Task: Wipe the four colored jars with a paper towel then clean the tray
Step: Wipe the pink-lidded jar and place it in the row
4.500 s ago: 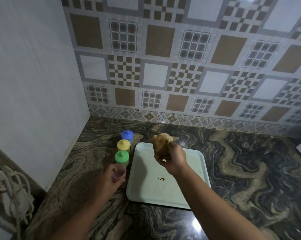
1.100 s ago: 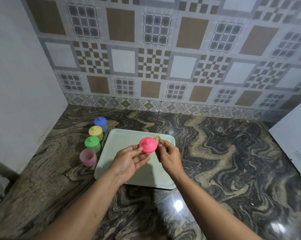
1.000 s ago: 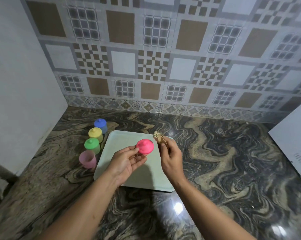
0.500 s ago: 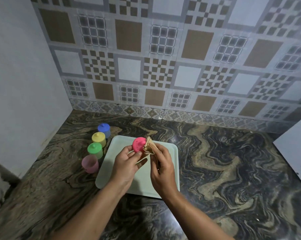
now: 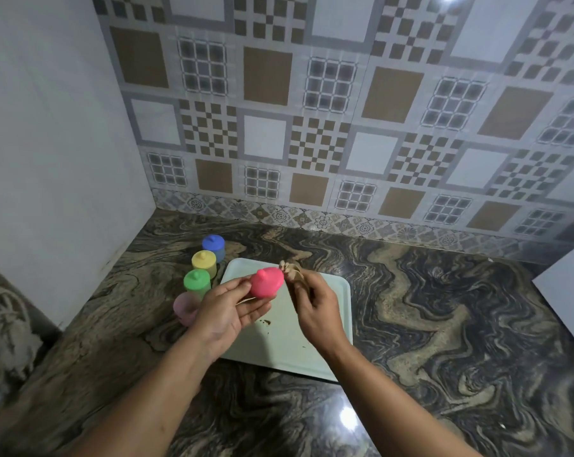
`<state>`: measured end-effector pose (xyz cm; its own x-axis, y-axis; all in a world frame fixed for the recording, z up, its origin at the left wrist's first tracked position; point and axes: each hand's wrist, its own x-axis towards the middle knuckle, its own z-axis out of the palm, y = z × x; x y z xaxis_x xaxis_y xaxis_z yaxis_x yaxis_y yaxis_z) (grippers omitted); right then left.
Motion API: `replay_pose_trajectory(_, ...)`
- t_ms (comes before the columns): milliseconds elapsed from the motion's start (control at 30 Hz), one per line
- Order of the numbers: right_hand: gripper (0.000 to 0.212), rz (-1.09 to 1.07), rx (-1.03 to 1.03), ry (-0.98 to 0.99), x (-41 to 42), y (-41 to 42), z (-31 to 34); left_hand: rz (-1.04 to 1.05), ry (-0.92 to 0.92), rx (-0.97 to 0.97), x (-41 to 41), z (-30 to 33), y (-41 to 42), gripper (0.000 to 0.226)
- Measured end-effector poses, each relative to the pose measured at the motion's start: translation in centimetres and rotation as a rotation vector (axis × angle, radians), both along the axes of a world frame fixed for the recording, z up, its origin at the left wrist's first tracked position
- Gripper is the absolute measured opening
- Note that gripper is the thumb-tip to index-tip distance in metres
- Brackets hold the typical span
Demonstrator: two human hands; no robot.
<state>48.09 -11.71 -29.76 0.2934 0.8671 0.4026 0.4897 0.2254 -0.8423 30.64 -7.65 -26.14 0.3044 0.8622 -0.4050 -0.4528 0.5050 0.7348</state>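
Observation:
My left hand (image 5: pixel 228 310) pinches a pink lid (image 5: pixel 266 282) above the pale green tray (image 5: pixel 315 351). Just right of the lid, my right hand (image 5: pixel 315 305) grips a crumpled brown paper towel (image 5: pixel 290 270), which touches the lid's edge. The lidless pink jar (image 5: pixel 182 308) stands left of the tray, partly hidden by my left hand. Behind it in a row stand the green jar (image 5: pixel 196 281), yellow jar (image 5: pixel 204 261) and blue jar (image 5: pixel 213 245), each with its lid on. A dark stain (image 5: pixel 265 322) marks the tray.
The marble counter (image 5: pixel 444 341) meets a white side wall on the left and a tiled back wall. A white appliance corner (image 5: pixel 566 301) juts in at the right edge. A rope-like bundle (image 5: pixel 2 324) hangs at the far left.
Over the last seconds my left hand took the lid off the pink jar and brought it over the tray. My right hand has been rubbing the towel against the lid.

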Motion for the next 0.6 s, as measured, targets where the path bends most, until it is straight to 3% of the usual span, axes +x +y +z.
replay_pose_trajectory(233, 0.037, 0.052, 0.199, -0.339, -2.1, -2.3, 0.6, -0.04, 0.021, 0.03, -0.1, 0.3, -0.3, 0.027)
replay_pose_trajectory(467, 0.04, -0.015, 0.162, -0.382, -2.2, -2.9, -0.3, -0.178, -0.054, 0.065, -0.9, 0.1, -0.9, 0.035)
replay_pose_trajectory(600, 0.028, -0.012, -0.079, -0.15, -1.5, -1.6, 0.6, -0.209, -0.018, -0.071, -2.5, -0.7, -0.7, 0.031)
